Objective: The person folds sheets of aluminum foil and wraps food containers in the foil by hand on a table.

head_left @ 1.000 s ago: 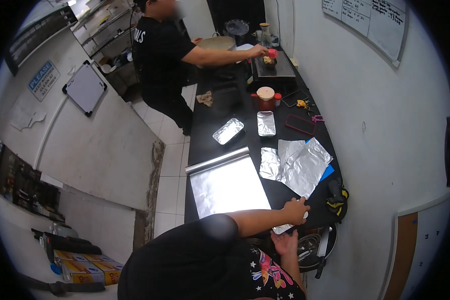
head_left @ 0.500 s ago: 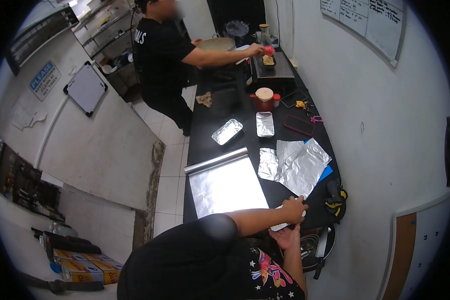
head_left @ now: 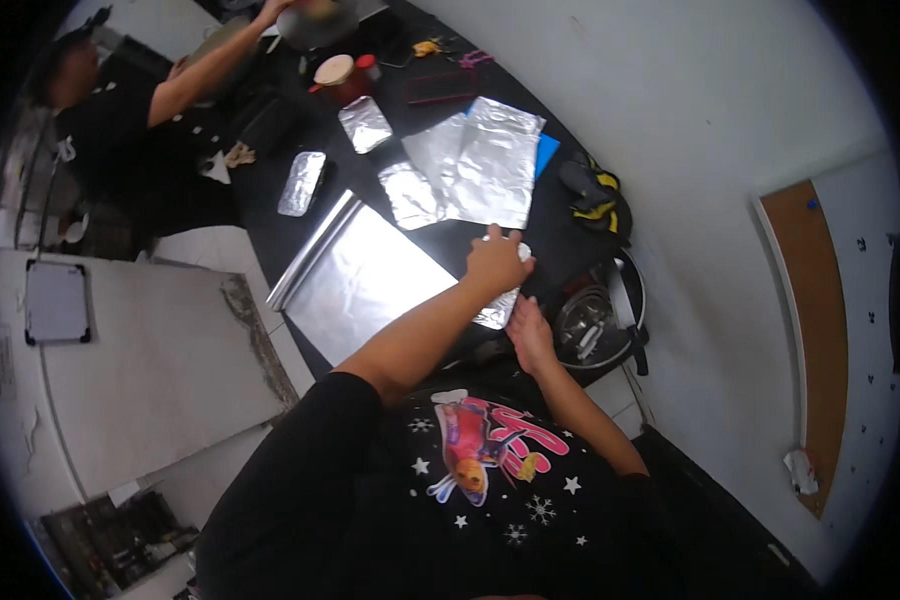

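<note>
My left hand (head_left: 498,265) grips a foil-covered tray (head_left: 494,314) from above, its fingers bent over the far end. Against the tray's near right side rests my right hand (head_left: 530,335), palm up with its fingers stretched out. A foil sheet (head_left: 375,280) lies unrolled to the left, still joined to its roll (head_left: 315,248). Beyond my hands are a smaller foil piece (head_left: 410,195) and loose overlapping foil sheets (head_left: 495,165). Two more foil-covered trays (head_left: 302,183) (head_left: 366,124) stand farther off on the black table.
A co-worker (head_left: 120,130) reaches over the table's far end. Near them are a red pot (head_left: 341,80) with a pale lid and a red-edged phone (head_left: 442,87). Black-and-yellow gear (head_left: 592,195) lies at the right edge, above a round basin (head_left: 585,325) holding metal items.
The view has turned and tilted downward, so the table appears slanted and the co-worker is at upper left. My hands remain at the same foil-covered tray.
</note>
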`<state>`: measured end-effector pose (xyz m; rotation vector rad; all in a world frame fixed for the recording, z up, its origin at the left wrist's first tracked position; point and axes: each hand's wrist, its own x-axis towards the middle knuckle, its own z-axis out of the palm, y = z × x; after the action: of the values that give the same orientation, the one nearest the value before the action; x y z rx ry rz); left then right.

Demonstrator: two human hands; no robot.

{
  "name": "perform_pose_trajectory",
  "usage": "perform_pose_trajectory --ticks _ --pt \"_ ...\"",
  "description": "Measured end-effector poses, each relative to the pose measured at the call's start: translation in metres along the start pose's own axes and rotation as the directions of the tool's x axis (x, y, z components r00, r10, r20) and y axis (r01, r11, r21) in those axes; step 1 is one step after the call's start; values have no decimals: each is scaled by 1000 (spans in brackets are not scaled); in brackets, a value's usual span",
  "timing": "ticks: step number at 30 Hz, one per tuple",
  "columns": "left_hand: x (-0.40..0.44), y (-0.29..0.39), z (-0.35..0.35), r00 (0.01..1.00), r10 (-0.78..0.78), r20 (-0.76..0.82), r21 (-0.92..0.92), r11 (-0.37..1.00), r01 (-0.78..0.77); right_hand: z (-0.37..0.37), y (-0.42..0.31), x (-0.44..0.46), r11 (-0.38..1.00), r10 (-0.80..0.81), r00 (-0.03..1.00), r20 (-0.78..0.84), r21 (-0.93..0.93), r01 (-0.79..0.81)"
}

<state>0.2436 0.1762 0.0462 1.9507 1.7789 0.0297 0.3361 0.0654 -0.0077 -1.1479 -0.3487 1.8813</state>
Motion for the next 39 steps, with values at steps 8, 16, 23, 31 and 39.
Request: perform_pose_trajectory --ticks 8,16,23,31,39 --pt "1 -37 11 953 -43 -299 -336 940 -63 -7 -34 -6 989 -98 988 -120 -124 83" --pt "-32 -81 26 953 -232 194 -754 587 297 4 -38 9 990 46 999 -18 -134 -48" --pt "-26 -92 39 958 -178 223 -743 605 285 0 -43 20 980 156 986 59 -132 -147" --pt "-38 -95 45 963 23 267 -885 401 236 -2 -48 14 971 208 978 7 -123 -206" --pt "-56 -88 17 942 245 231 -973 70 220 15 -64 -5 976 154 988 15 -160 -150"
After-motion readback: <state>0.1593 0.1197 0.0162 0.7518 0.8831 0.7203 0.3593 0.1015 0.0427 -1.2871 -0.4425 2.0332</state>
